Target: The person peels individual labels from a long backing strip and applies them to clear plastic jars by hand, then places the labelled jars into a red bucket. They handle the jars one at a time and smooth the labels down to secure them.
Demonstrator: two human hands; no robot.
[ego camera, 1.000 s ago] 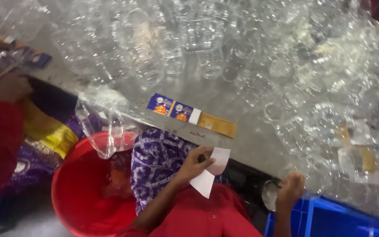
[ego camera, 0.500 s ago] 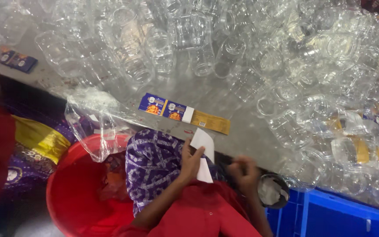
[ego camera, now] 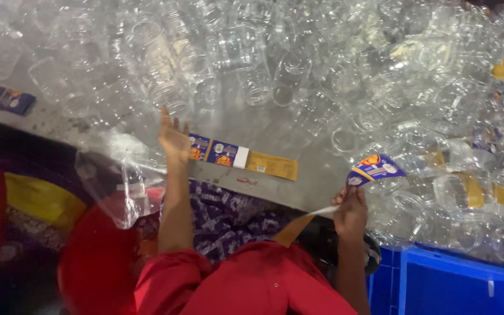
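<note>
While left hand [ego camera: 173, 137] opens, right hand [ego camera: 351, 210] pinches label [ego camera: 375, 168].

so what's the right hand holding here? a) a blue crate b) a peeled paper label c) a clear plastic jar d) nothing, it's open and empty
b: the right hand pinches a peeled blue, orange and yellow label strip at the edge of the metal table, while the left hand is open with fingers spread, reaching toward the clear plastic jars.
</note>
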